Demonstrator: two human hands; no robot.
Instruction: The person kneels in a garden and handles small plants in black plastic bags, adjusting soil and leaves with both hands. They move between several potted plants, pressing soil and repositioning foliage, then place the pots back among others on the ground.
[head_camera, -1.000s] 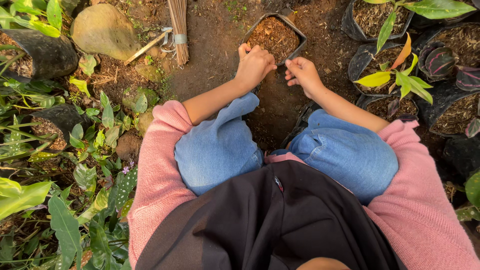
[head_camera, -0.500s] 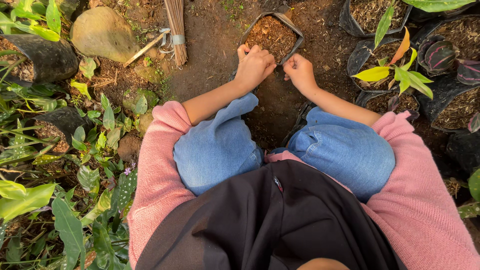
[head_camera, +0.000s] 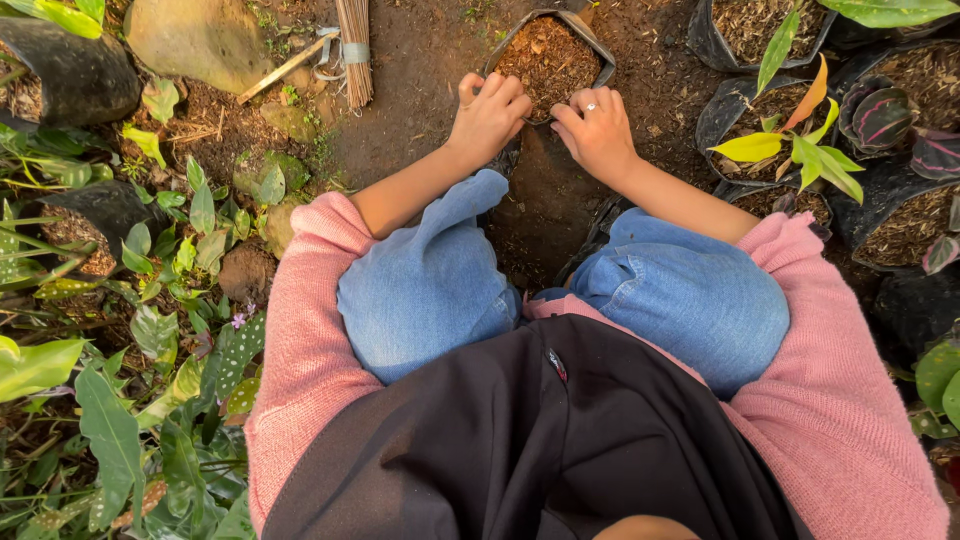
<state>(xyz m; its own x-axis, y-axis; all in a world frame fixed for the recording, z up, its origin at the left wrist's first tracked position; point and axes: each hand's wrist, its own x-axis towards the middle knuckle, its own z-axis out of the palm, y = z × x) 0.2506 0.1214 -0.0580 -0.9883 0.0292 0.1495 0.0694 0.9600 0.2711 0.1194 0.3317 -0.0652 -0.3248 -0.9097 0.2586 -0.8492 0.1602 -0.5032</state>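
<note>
Gripping the near rim of a black bag of brown soil (head_camera: 548, 55) on the dirt ground (head_camera: 430, 70), the left hand (head_camera: 490, 115) and right hand (head_camera: 597, 128) curl tight, near a broom (head_camera: 355, 50).

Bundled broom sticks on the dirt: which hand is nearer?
Left. The left hand grips the near rim of the black grow bag, just right of the broom sticks. The right hand holds the same rim farther right, with the left hand between it and the broom.
</note>
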